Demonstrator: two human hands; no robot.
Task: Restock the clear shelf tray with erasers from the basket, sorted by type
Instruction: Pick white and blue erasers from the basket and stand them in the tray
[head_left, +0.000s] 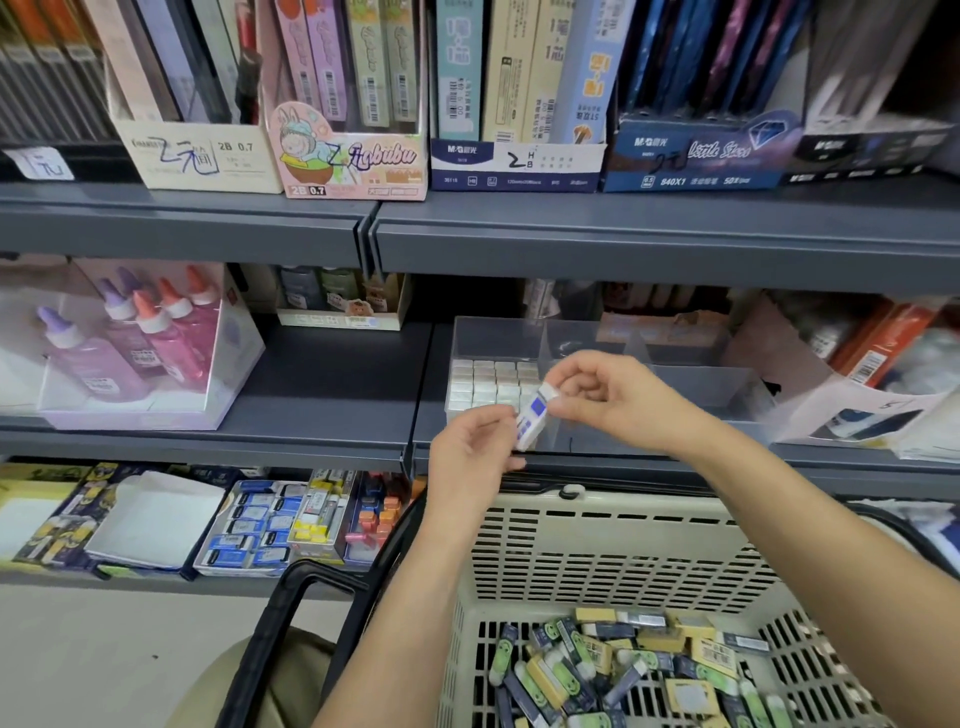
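One eraser (535, 415), white with a blue-printed sleeve, is held between both hands just in front of the clear shelf tray (587, 338) and above the basket (597, 545). Left hand (467, 462): thumb and curled fingers pinch the lower end. Right hand (613, 400): fingers curled, pinching the upper end. The eraser is tilted and not yet inside any compartment. Tray status: the left compartment is packed with rows of small white erasers (491, 387); the compartments to the right look bare, though the hands hide part of the middle one. Basket status: many loose erasers (623, 670) lie in the bottom, with yellow, green-faced and dark sleeves mixed together and unsorted. Judgement: the task is at an early stage, with one type apparently shelved and several types left to sort and place. The piece in hand probably belongs in a bare compartment, not with the white blocks; which one cannot be told.
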